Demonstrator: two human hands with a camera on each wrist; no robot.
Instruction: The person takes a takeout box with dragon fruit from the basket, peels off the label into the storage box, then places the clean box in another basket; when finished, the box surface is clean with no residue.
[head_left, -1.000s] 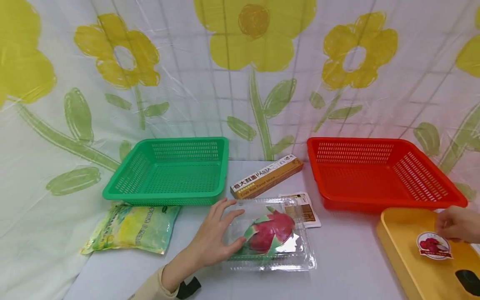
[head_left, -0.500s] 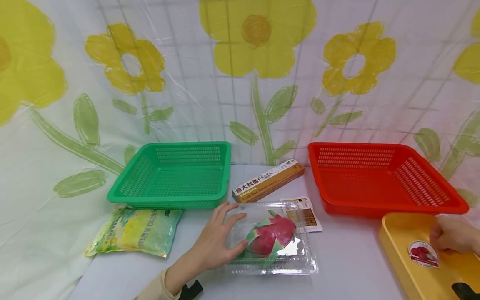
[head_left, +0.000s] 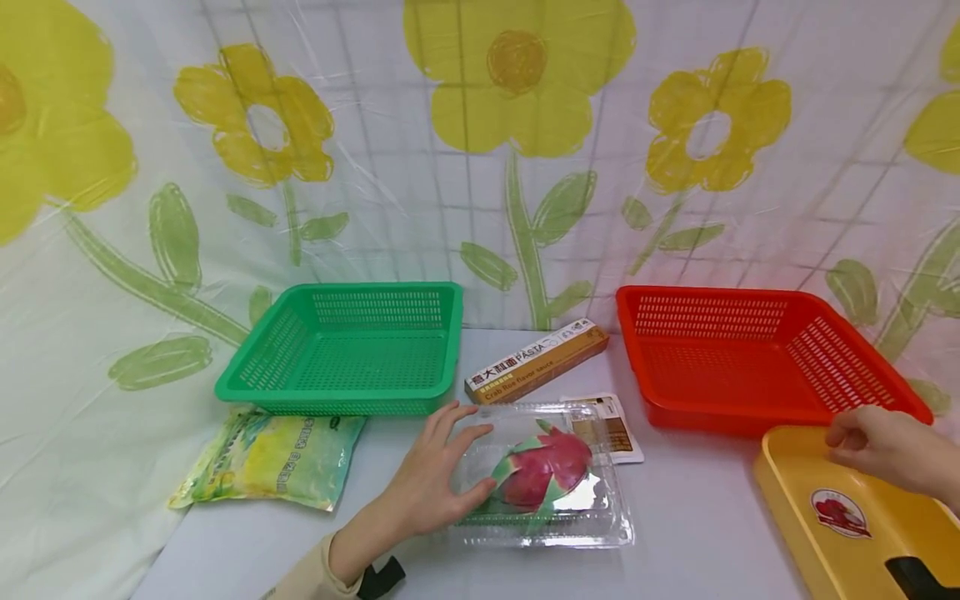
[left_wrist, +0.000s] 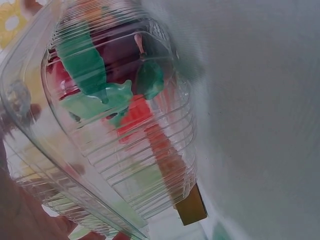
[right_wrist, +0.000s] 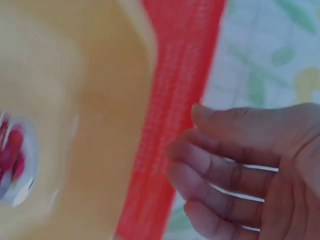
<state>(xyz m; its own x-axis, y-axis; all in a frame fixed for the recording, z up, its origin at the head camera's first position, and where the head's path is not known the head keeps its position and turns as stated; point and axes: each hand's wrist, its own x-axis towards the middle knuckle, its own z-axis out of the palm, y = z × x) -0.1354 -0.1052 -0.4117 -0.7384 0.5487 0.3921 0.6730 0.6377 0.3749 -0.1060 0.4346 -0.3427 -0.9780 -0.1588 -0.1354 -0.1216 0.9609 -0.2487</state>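
While the left hand [head_left: 431, 487] rests, fingers spread, against the left side of a clear, ribbed plastic clamshell [head_left: 551, 532] on the table [head_left: 697, 508], the right hand [head_left: 888, 450] is released, fingers loosely bent near the far end of a smooth yellow tray [head_left: 817, 571] bearing a round label [head_left: 840, 512]. The clamshell encloses a glossy red dragon fruit [head_left: 543, 473] with green scales.

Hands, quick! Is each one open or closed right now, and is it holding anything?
Left hand: open, fingers spread at the clear box.
Right hand: open, loosely curled, holding nothing, near the yellow tray.
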